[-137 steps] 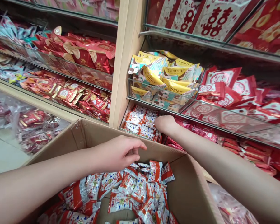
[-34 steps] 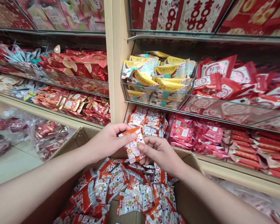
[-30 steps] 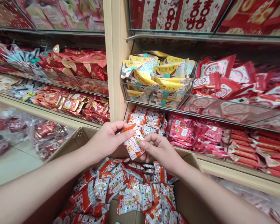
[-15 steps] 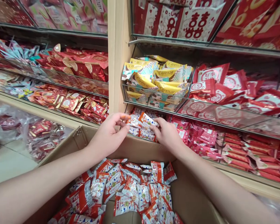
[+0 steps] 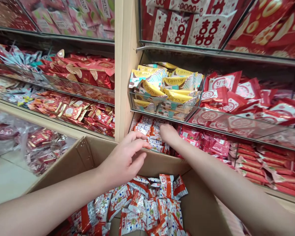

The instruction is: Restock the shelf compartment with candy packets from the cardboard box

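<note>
My right hand (image 5: 169,133) reaches into the lowest shelf compartment, fingers curled down among small white-and-orange snack packets (image 5: 142,130); its fingertips and whatever they grip are hidden. My left hand (image 5: 129,155) is open, its fingers apart and holding nothing, above the near rim of that compartment. Under both forearms is an open cardboard box (image 5: 199,200). Loose white-and-red snack packets (image 5: 132,221) lie in a jumble at its bottom.
Yellow Ginmar packets (image 5: 178,82) fill the bin above. Pink packets (image 5: 191,136) and red-and-white packets (image 5: 223,82) lie to the right. A wooden upright (image 5: 121,65) divides the shelves. Clear bags of red packets (image 5: 40,137) rest on the floor at left.
My right hand has moved deeper into the compartment with the packet it was holding, which is now out of sight. My left hand has drawn slightly down and right, fingers spread wider.
</note>
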Available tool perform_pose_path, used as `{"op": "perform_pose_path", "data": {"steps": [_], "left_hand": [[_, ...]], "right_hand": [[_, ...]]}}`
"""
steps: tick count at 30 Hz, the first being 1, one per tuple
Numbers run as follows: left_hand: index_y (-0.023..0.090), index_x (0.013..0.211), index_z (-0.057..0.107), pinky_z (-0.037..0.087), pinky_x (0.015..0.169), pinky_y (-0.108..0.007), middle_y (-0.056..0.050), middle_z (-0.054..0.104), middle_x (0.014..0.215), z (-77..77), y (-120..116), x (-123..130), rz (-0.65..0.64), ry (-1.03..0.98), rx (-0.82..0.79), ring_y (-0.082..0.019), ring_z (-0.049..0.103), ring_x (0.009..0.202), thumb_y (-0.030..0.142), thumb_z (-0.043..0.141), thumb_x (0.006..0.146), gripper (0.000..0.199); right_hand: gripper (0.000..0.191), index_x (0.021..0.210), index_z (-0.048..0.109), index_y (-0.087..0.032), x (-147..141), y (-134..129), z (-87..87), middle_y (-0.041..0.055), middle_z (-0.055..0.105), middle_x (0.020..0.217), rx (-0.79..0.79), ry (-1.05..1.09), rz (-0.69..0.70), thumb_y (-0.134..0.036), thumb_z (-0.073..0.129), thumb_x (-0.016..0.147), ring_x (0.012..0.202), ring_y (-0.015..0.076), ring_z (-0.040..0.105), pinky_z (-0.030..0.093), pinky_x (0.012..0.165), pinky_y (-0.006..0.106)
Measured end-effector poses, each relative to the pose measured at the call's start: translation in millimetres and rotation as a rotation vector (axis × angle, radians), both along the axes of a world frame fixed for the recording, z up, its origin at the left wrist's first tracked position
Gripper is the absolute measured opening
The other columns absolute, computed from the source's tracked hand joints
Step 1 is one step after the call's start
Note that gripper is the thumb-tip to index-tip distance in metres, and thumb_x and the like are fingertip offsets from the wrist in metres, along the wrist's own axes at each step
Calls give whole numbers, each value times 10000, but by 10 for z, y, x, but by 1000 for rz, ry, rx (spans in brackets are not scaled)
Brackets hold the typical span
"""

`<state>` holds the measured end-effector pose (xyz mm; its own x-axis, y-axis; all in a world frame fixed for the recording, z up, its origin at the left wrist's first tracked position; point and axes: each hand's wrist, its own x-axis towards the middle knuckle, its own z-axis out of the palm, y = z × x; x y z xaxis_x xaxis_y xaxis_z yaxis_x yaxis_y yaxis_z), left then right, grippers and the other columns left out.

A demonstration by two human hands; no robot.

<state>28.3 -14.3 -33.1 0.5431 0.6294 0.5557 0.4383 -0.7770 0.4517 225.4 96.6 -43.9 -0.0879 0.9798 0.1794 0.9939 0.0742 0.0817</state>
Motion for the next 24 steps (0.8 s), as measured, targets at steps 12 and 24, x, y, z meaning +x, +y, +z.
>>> {"op": "perform_pose_path", "data": {"steps": [12,24], "left_hand": [[190,946,600,387,916,-382,-97,521,1107,-23,24,0,-142,226,180,-217,445,1078,104,419,810,242],[223,742,703,434,455,-311,-66,672,606,-381,-135,-97,1,1125,-485,-275,613,549,222,725,478,265]], "right_hand": [[291,1054,520,-95,-91,-190,14,205,509,1064,104,-40,-10,-47,363,813,882,252,601,474,677,318],[166,807,617,-148,-407,-1429,-160,72,615,758,-386,-184,837,-280,516,811,674,187,584,446,562,273]]}}
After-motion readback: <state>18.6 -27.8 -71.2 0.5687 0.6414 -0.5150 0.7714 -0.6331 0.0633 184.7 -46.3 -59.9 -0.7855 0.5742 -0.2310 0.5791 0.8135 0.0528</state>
